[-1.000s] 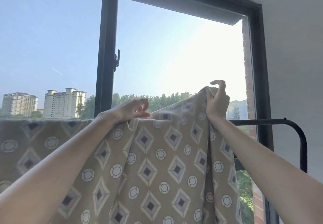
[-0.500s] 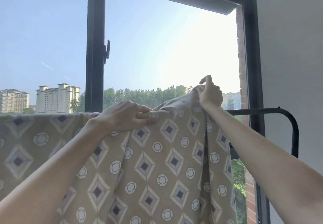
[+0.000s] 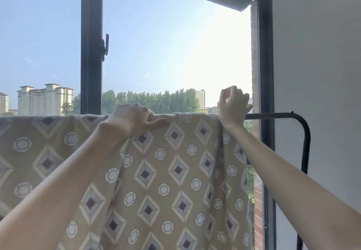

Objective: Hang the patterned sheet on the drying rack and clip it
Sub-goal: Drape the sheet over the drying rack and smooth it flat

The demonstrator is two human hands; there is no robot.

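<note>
**Window [image 3: 91, 54] light behind a patterned sheet [image 3: 175, 171] on the drying rack [image 3: 273, 116]**

Outside the dark-framed window lie clear blue sky, pale tower blocks [image 3: 45, 97] and a line of green trees [image 3: 148, 101]. A small handle [image 3: 105, 44] sits on the frame's middle upright, and a white wall [image 3: 322, 74] fills the right side of the room.

In front of the glass stands the black tubular drying rack. Its top bar runs level across the view and bends down at the right end. The patterned sheet, tan with diamonds and small rings, is draped over this bar and hangs down the near side. It covers the bar from the left edge of the view up to the right wrist; the bar beyond that is bare.

The left hand [image 3: 132, 120] grips the sheet's fold on top of the bar, fingers curled over it and thumb laid along the front. The right hand [image 3: 232, 107] is raised just above the bar at the sheet's right edge, its wrist against the cloth there. Its fingers are curled, with thumb and forefinger nearly meeting; I cannot tell whether they pinch anything.
</note>
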